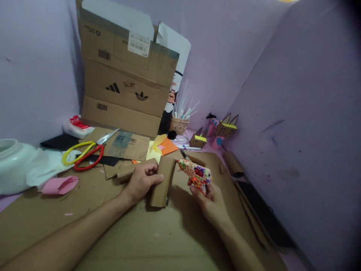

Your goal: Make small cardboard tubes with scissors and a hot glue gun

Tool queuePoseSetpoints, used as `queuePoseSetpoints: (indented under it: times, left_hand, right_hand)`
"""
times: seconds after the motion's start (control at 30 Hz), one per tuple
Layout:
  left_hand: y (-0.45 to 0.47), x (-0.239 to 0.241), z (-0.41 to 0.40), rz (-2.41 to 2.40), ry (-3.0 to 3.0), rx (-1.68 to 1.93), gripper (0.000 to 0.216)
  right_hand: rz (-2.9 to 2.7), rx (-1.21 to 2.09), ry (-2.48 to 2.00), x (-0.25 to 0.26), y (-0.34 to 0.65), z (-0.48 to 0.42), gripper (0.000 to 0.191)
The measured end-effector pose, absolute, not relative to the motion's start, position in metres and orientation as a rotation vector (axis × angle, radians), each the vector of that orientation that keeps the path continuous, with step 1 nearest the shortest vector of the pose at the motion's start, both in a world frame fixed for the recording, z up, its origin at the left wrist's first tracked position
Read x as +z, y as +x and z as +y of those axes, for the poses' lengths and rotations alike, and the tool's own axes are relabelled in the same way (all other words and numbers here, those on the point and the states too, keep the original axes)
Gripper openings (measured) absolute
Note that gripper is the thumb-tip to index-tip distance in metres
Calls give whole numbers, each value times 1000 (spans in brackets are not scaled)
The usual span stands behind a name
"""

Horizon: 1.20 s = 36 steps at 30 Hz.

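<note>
My left hand grips a folded brown cardboard piece that stands on edge on a large cardboard sheet. My right hand is closed around a glue gun with a colourful flower pattern, a red light glowing on its body. The gun's nozzle points left at the top edge of the cardboard piece, touching it or nearly so.
Yellow and red scissors lie at the left beside a pink paper scrap and a white jar. A big cardboard box leans on the back wall. A small basket of pens, small cardboard figures and coloured paper sit behind.
</note>
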<state>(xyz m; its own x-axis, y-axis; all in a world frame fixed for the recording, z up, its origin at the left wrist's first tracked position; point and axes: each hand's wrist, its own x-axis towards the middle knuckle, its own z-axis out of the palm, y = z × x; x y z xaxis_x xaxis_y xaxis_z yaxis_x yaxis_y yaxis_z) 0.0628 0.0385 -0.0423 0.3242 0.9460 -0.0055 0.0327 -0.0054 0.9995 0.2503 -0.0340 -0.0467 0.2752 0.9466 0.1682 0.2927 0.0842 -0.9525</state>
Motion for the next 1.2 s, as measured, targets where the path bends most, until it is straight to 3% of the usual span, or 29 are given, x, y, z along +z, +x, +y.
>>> queuePoseSetpoints:
  times: [1.2]
  left_hand:
    - [60, -39, 44, 1012, 1391, 1022, 17]
  right_hand:
    - [-1246, 667, -1436, -50, 250, -38, 21]
